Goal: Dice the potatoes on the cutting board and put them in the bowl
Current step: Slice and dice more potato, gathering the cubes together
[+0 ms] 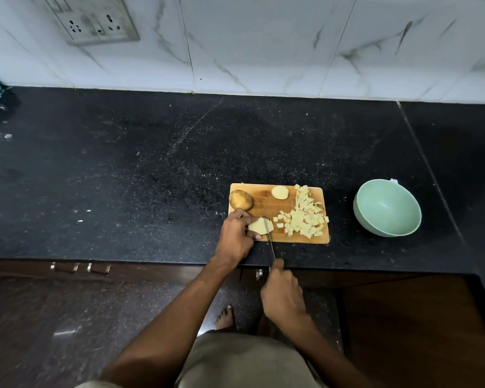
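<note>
We were mid-dice, right of centre in the frame. Our left hand (235, 233) curled over a peeled potato piece (259, 226) at the lower left of the board (266, 204), fingers and thumb pinching it down against the wood. Our right hand (283, 295) sat lower in the frame, off the front edge of the surface (123, 177), wrapped round the handle of the knife (270, 243); the blade ran up over the board's near edge and met the right side of the held piece. Whether the edge was already in the flesh, we could not tell.

The pile of cubes (303, 217) covered the right side of the board, a few strays lying near the blade. A cut half (279, 192) waited at the top edge, and a whole unpeeled potato (240, 199) sat at the upper left corner, just above our left hand. The green bowl (387, 208) stood on the surface to the right of the board, apart from it, nothing in it that we could see.

So the step in hand was slicing this piece. Next, we judged, called for a straight press down close to the fingertips, the left hand creeping back a little. Plenty was left: two more potatoes, and no cubes in the bowl yet.
</note>
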